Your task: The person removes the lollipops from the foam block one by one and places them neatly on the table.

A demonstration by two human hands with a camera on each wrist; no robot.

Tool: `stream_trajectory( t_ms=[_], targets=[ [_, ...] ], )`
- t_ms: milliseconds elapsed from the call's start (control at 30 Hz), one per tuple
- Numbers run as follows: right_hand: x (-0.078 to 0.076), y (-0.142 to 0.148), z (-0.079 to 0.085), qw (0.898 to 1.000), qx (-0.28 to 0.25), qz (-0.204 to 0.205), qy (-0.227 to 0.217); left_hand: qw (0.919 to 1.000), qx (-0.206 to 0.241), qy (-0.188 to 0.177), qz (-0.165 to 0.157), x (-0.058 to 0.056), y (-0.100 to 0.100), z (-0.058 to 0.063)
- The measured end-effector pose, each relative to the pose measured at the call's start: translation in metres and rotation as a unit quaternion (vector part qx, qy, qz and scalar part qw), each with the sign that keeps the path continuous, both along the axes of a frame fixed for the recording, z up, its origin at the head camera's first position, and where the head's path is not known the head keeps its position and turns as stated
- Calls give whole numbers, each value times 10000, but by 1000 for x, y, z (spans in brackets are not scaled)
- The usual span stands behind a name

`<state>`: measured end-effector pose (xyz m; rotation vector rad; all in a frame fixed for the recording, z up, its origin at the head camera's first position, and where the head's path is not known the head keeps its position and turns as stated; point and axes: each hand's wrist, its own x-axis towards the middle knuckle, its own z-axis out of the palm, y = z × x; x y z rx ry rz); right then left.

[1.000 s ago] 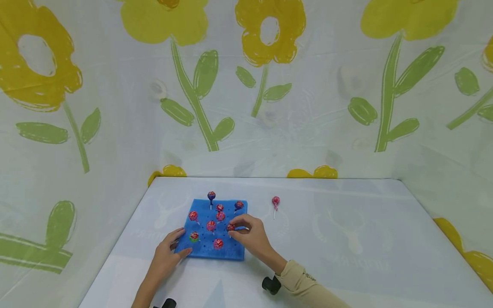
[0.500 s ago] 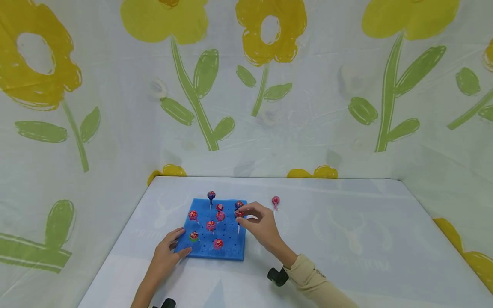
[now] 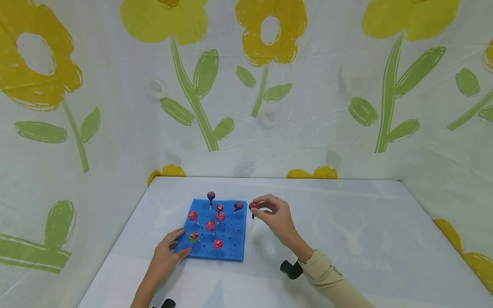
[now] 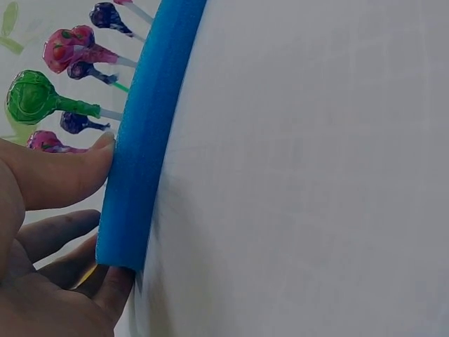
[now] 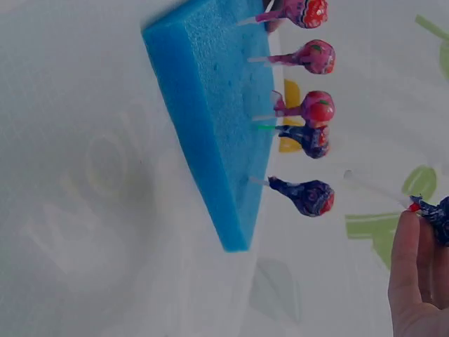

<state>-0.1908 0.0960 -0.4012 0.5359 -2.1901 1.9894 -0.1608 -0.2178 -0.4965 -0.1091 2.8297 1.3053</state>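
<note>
My right hand [image 3: 275, 214] pinches a dark blue and red wrapped lollipop [image 3: 253, 205] just off the right edge of a blue foam block [image 3: 231, 250]. In the right wrist view its white stick [image 5: 379, 188] points away from the fingertips [image 5: 407, 221], free of the foam. My left hand [image 3: 166, 252] grips the block's near left corner, thumb [image 4: 91, 168] at the top edge and fingers along the side. Several lollipops stand in the block, among them a green one [image 4: 31, 98], a pink one [image 3: 218, 244] and a dark blue one [image 5: 309, 197].
The block lies on a white table [image 3: 346, 231] and has several small holes in its top. A flower-printed curtain [image 3: 308, 107] hangs behind the table and along its sides. A black wrist camera [image 3: 291, 270] sits by the right sleeve.
My right hand has carried the dark blue lollipop from above the block to the right and farther back, past its edge. It now covers the loose pink lollipop. The left hand stays put.
</note>
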Motion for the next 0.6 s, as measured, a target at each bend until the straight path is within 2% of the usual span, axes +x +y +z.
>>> stream_trajectory(
  t_ms=[267,600],
  targets=[
    [-2,18,12,9991,226,-366,-30,10000,-19,-63,-18,-1,-1,0],
    [-8,34,15,9993,125,-358,-70,10000,26,-86,-6,-1,-2,-2]
  ],
)
